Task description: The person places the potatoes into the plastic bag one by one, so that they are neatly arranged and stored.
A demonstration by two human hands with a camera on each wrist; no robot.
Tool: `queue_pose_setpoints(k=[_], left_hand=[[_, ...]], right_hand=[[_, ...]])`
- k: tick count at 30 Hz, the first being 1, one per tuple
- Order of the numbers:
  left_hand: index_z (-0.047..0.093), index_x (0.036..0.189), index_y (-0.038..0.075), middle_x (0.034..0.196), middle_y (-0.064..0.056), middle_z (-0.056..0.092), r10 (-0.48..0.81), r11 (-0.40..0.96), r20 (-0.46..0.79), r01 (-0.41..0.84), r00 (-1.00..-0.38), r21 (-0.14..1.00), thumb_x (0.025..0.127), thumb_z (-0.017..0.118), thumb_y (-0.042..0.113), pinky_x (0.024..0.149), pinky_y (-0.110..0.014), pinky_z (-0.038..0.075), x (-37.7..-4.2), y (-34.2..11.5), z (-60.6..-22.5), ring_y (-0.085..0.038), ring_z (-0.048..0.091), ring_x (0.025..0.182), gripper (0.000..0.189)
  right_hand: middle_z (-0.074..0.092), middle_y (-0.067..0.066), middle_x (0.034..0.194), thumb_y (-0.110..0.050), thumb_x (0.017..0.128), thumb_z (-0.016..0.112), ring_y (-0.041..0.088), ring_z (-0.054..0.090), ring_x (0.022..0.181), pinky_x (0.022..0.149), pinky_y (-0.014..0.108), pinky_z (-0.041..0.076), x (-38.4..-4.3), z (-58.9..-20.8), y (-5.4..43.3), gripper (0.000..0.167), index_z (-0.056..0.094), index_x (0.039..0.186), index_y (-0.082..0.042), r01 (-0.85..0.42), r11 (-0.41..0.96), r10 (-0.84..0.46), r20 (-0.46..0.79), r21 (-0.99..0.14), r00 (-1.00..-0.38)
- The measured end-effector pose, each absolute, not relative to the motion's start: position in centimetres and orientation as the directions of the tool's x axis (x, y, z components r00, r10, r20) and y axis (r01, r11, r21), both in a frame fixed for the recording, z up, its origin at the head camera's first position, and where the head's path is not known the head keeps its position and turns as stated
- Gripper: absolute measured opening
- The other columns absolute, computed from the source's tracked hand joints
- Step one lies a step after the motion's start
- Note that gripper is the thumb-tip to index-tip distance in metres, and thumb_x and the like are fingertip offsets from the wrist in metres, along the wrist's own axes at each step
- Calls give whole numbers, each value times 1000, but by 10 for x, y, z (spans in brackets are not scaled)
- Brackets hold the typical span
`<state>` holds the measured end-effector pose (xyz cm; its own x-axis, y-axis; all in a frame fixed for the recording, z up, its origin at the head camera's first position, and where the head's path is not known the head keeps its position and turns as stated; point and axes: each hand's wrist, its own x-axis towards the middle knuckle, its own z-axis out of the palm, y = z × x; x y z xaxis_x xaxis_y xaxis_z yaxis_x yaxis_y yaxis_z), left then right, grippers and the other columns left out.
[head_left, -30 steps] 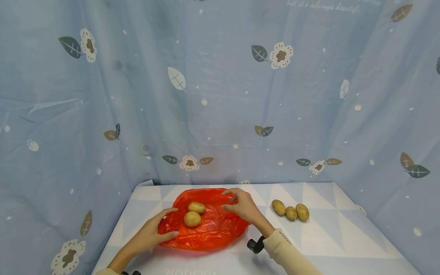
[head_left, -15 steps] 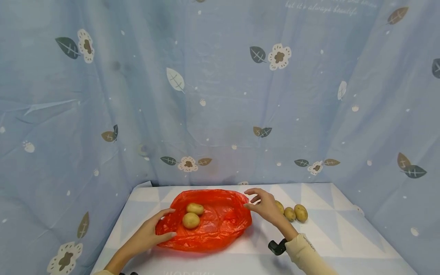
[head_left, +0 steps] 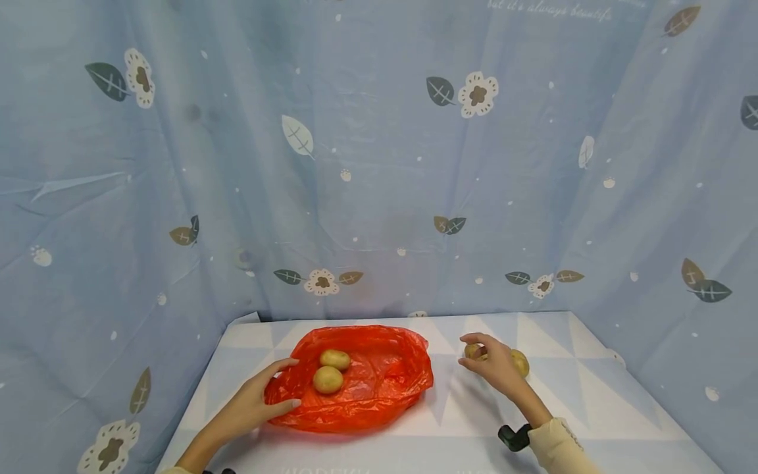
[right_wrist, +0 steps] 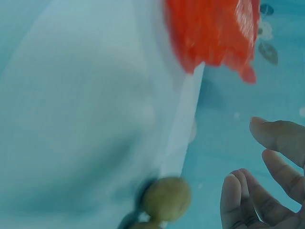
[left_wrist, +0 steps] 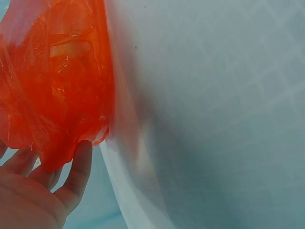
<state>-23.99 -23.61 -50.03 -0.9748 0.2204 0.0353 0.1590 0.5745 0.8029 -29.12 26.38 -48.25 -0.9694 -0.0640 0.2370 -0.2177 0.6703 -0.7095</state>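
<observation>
A red plastic bag (head_left: 379, 401) lies with its mouth spread wide, one potato (head_left: 328, 380) and another potato (head_left: 335, 359) inside it. My left hand (head_left: 254, 398) holds the bag's left end, thumb at the front and fingers behind. In the left wrist view the bag's crumpled corner (left_wrist: 59, 148) sits among the fingers. My right hand (head_left: 494, 362) is over the potatoes on the right, thumb and fingers apart with nothing gripped. It partly covers a potato (head_left: 472, 351) near the fingertips; another potato (head_left: 520, 363) shows behind the hand.
A pale table with a triangle pattern (head_left: 592, 408) bears everything. Behind it hangs a blue curtain (head_left: 379, 197) printed with leaves and flowers. A black wrist camera (head_left: 514, 438) sits under the right wrist.
My right hand has moved right, from over the bag's right side to the potatoes beyond it. The left hand stays at the bag's left end; both potatoes in the bag lie still.
</observation>
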Motion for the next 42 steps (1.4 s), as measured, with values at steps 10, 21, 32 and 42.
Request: queue_pose_setpoints(k=[10, 21, 32, 42], left_hand=[[51, 148, 21, 147, -13, 52, 221, 577, 39, 163, -974, 800, 84, 87, 34, 99, -54, 54, -241, -237, -500, -36, 53, 129, 75], [50, 148, 21, 148, -14, 51, 217, 575, 30, 152, -976, 804, 84, 87, 34, 98, -53, 54, -241, -237, -500, -35, 54, 129, 75], [50, 148, 21, 148, -14, 51, 218, 576, 34, 157, -975, 803, 84, 86, 34, 99, -54, 54, -240, -237, -501, -36, 53, 130, 75], [50, 148, 22, 149, -14, 51, 216, 572, 25, 147, -976, 807, 84, 86, 34, 97, -52, 55, -239, -237, -502, -35, 54, 129, 75]], right_hand=[[69, 20, 122, -13, 85, 85, 21, 67, 87, 63, 28, 53, -282, -489, 309, 45, 68, 126, -6, -185, 727, -11, 259, -661, -966], [68, 23, 119, -15, 82, 88, 21, 63, 84, 61, 28, 49, -282, -500, 342, 50, 67, 125, 1, -166, 786, 14, 286, -596, -958], [66, 26, 124, -14, 84, 85, 26, 60, 87, 66, 32, 47, -283, -505, 359, 51, 65, 126, 4, -115, 810, 45, 257, -575, -965], [60, 33, 131, -23, 87, 82, 31, 62, 96, 76, 42, 52, -291, -515, 371, 62, 56, 135, 8, 5, 809, 90, 115, -587, -989]])
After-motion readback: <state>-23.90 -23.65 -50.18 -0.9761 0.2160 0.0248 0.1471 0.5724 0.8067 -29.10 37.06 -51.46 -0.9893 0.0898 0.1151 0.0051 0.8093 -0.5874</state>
